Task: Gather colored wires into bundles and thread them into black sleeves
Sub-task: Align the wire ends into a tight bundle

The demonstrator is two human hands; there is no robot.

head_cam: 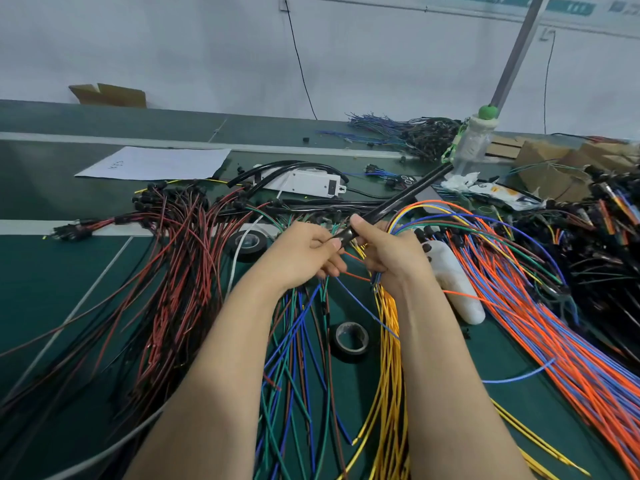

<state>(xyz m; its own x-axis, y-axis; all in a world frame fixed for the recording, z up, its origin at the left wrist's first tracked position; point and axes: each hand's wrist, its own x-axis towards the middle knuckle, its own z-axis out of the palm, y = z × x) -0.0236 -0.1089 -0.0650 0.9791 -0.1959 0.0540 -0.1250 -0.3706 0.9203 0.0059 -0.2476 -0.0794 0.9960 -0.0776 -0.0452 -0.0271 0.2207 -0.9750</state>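
Threading looks under way. The left hand (304,254) pinches the near end of the black sleeve (408,194), held slanting above the worktop (69,289). The right hand (391,258) curls round it and a looping bundle of colored wires (408,216) (tips hidden). Next, probably: feed the tips in straight.
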